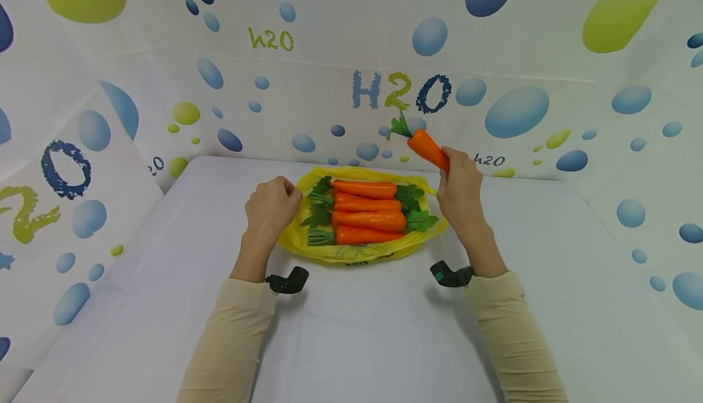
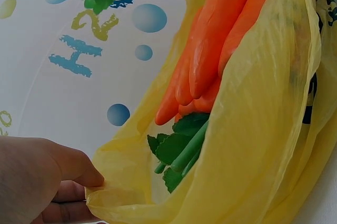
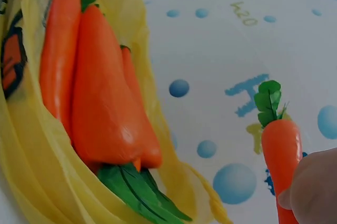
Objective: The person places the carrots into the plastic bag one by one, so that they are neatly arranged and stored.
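A yellow plastic bag (image 1: 296, 245) lies spread on the table with several orange carrots (image 1: 368, 220) stacked side by side in its mouth, green tops at both ends. At the bag's left edge my left hand (image 1: 271, 204) pinches the thin plastic between thumb and fingers, plainly seen in the left wrist view. My right hand (image 1: 461, 186) holds one single carrot (image 1: 427, 149) by its lower part, raised above the bag's right end. Its leafy top points up and to the left; its tip is hidden in the hand.
The white table (image 1: 351, 330) stretches in front of the bag and to both sides. Behind it rises a white backdrop (image 1: 329, 43) printed with blue and green spots and "H2O". A black wrist camera (image 1: 288, 281) sits on the left wrist, another camera (image 1: 451, 275) on the right.
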{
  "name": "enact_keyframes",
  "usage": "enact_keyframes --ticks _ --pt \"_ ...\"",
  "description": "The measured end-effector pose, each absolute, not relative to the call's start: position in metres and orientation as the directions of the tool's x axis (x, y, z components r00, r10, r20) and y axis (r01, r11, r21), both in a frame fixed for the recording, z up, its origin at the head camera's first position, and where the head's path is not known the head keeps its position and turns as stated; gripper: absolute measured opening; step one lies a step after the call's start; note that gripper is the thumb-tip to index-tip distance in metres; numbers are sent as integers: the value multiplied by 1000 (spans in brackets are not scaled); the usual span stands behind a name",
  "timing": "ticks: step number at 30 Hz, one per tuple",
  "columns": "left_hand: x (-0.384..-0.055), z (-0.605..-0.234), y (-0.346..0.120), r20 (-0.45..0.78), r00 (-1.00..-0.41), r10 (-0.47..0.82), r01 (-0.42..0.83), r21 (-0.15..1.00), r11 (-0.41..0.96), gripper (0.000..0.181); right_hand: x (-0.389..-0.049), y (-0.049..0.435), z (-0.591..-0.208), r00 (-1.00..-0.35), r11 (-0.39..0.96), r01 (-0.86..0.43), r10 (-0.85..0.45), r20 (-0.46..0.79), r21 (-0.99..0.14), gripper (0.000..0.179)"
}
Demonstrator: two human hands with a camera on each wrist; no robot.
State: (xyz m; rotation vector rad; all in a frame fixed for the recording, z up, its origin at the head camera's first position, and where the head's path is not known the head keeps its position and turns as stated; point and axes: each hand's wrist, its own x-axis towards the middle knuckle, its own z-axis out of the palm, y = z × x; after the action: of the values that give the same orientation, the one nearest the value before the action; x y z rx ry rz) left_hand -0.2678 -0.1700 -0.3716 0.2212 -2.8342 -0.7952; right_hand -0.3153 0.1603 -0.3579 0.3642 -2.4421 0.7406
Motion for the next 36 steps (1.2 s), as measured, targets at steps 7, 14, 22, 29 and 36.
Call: enact_keyframes --ticks 7,14,22,29,36 --pt "-268 -371 -170 149 -970 -192 -88 522 849 29 -311 143 -366 -788 798 -471 -189 585 -377 40" --pt "-268 -371 -169 150 -970 -192 -87 522 848 30 -310 134 -373 -777 786 -508 -241 582 -352 39" --pt "-268 -372 -171 151 -970 -192 -86 524 848 30 -309 123 -381 -742 767 -570 -325 586 -296 37" --pt "-267 -371 -171 151 -969 -193 -87 523 848 31 -305 112 -383 -799 767 -551 -371 473 -328 40" --pt "-267 -371 -171 161 -969 -189 -79 522 849 30 -307 108 -389 -754 740 -610 -433 494 -283 37"
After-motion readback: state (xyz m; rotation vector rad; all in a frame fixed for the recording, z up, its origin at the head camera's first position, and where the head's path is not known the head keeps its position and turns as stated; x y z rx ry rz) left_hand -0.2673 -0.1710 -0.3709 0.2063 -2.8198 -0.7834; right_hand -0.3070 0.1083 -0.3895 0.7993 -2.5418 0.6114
